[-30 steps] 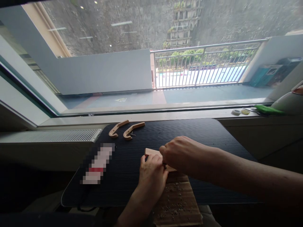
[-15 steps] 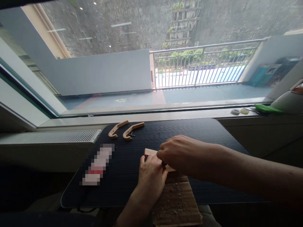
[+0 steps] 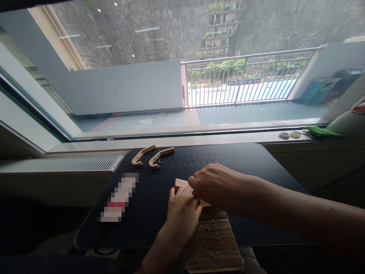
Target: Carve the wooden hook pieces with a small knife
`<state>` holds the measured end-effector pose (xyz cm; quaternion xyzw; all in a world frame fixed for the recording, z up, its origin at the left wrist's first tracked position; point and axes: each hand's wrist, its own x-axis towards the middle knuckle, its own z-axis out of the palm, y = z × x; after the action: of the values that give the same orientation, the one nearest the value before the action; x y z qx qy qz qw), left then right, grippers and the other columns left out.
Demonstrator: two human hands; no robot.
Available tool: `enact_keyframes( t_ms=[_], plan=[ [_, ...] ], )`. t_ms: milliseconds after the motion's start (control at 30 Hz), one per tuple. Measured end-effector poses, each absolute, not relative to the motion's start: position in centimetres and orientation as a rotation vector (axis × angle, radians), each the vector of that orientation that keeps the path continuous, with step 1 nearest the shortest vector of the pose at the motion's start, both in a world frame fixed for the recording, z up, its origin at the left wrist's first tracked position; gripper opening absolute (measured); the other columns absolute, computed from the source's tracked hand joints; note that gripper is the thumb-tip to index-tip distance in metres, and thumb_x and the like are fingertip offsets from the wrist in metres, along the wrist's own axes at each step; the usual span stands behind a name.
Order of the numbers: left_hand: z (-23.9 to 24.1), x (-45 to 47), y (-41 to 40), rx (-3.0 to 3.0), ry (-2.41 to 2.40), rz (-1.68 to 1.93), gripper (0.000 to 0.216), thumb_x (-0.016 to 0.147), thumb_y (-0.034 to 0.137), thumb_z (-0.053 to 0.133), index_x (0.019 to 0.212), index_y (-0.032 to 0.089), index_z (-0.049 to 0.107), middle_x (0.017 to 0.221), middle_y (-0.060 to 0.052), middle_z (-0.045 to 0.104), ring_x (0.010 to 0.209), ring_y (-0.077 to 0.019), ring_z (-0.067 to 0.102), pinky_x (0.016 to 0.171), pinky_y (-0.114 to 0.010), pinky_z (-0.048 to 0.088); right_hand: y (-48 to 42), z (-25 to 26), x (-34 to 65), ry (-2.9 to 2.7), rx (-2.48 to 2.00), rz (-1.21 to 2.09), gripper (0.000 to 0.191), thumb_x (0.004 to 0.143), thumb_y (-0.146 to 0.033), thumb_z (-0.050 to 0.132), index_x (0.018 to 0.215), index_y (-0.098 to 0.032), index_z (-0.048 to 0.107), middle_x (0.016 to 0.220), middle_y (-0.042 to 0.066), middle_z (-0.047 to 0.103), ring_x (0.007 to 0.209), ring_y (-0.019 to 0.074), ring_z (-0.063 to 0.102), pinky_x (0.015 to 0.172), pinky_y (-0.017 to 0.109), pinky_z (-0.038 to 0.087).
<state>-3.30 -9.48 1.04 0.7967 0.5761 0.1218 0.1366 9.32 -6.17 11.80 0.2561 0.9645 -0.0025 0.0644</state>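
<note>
- Daylight only, coming through the big window [image 3: 182, 76] ahead; outdoors bright and slightly washed out.
- Strong backlight: indoor foreground dim, lower corners near black.
- Bench [image 3: 242, 160] dark and matte, with a faint sheen along the far edge.
- Left hand [image 3: 182, 213] and right hand [image 3: 212, 184] softly lit from the window side, near sides shaded; shadows under them soft, lost in the dark top.
- Pale streaks [image 3: 146, 28] and dots in the upper glass: lamp reflections.
- Wide-angle bend: sill [image 3: 199, 139] and window frame curve towards the edges.
- Centre fairly sharp; forearm [image 3: 299, 217] at lower right a bit soft.
- Pixelated patch [image 3: 119, 198] on the bench's left side, detail gone.
</note>
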Motion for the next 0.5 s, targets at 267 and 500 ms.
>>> enact_keyframes(
  t_ms=[267, 500],
  plan=[
    [1.7, -3.1, -9.4, 2.321, 1.691, 0.318, 0.013, 0.078, 0.024, 0.054, 0.089, 0.024, 0.063, 0.099, -0.003, 0.064, 0.102, -0.0226, 0.051, 0.089, -0.039, 0.032, -6.1, 12.9, 10.3, 2.897, 0.824, -0.145, 0.006, 0.08, -0.013, 0.054, 0.078, -0.014, 0.059, 0.071, 0.002, 0.063, 0.065, 0.0135, 0.058, 0.051, 0.025, 0.03],
    [1.4, -3.3, -9.2, 2.332, 1.643, 0.339, 0.016, 0.076, 0.023, 0.055, 0.09, 0.025, 0.062, 0.102, -0.003, 0.064, 0.101, -0.0232, 0.051, 0.087, -0.04, 0.032, -6.0, 11.8, 10.9, 2.947, 0.8, -0.213, 0.009, 0.085, -0.015, 0.05, 0.079, -0.014, 0.056, 0.075, 0.002, 0.062, 0.068, 0.0128, 0.057, 0.056, 0.024, 0.033]
  ],
)
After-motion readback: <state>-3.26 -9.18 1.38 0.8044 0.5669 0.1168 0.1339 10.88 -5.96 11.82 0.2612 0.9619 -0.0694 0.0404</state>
